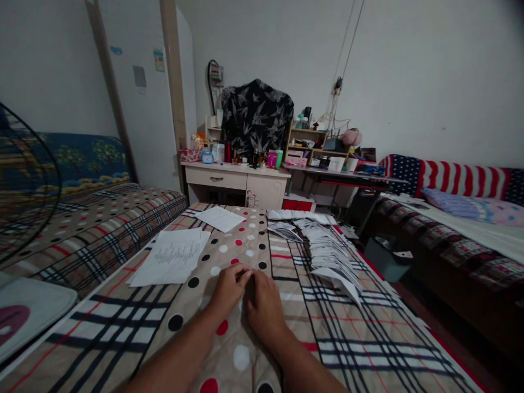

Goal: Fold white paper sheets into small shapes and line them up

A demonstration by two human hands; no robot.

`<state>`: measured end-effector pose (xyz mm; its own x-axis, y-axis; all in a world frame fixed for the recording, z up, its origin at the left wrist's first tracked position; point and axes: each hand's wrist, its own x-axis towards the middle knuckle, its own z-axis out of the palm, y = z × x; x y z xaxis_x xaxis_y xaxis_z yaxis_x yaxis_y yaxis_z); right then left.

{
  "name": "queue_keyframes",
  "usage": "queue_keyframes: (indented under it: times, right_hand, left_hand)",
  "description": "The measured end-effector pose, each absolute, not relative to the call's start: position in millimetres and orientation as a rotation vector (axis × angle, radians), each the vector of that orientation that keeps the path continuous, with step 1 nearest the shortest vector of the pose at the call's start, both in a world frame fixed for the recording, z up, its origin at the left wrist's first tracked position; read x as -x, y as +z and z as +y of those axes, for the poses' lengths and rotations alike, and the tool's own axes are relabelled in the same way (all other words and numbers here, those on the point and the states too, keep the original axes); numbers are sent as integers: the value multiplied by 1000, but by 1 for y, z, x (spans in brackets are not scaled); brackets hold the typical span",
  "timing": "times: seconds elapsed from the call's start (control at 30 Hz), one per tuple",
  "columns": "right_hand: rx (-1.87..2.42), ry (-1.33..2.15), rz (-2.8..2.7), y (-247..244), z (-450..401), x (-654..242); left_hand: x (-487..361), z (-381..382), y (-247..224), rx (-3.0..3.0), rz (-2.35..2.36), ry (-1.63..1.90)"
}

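My left hand (230, 287) rests on the patterned bedspread (286, 322), its thumb and fingertips pressed together. Close beside it, my right hand (264, 305) lies with curled fingers, and the fingertips of both hands meet or nearly meet. No item shows in either hand. Left of them are printed sheets of paper (174, 256), with a blank white paper (221, 219) farther back. To the right, a long overlapping row of folded papers (329, 251) runs away from me. Some folded papers (285, 230) and a flat white strip (301, 216) lie at its far end.
Beyond the bed stand a white desk (216, 177) crowded with small items and a side table with shelves (305, 139). A fan (59, 174) is at the left edge. On the floor at right sits a grey bin (387, 262), near another bed (442, 240).
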<state>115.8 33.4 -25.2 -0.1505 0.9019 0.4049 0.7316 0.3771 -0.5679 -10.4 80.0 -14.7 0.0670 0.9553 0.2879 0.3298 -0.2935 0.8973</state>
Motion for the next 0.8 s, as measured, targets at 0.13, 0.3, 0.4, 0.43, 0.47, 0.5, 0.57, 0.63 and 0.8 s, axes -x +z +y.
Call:
queue_keyframes:
  times: [0.13, 0.3, 0.4, 0.43, 0.47, 0.5, 0.57, 0.63, 0.8]
  right_hand:
    - [1411, 320, -1991, -24, 35, -118]
    - [1410, 336, -1982, -21, 35, -119]
    - [1403, 338, -1965, -20, 35, -118]
    - [1403, 342, -1962, -20, 34, -118]
    - [1404, 346, -1958, -20, 34, -118]
    - [1404, 349, -1955, -20, 34, -118]
    - [1402, 358, -1949, -19, 33, -118]
    - [1400, 371, -1944, -19, 33, -118]
    - [1391, 396, -1939, -18, 33, -119]
  left_hand:
    - [54, 95, 6, -2012, 1558, 1095]
    - [135, 113, 5, -2253, 2086, 643]
    - [162, 116, -10, -2219, 2040, 494]
    - [166, 117, -15, -2219, 2035, 511]
    - [168, 117, -19, -2219, 2044, 544]
    - [168, 116, -22, -2217, 2059, 585]
    - [168, 115, -26, -2204, 2094, 678]
    - [168, 114, -27, -2176, 2108, 747]
    - [175, 112, -26, -2075, 2054, 810]
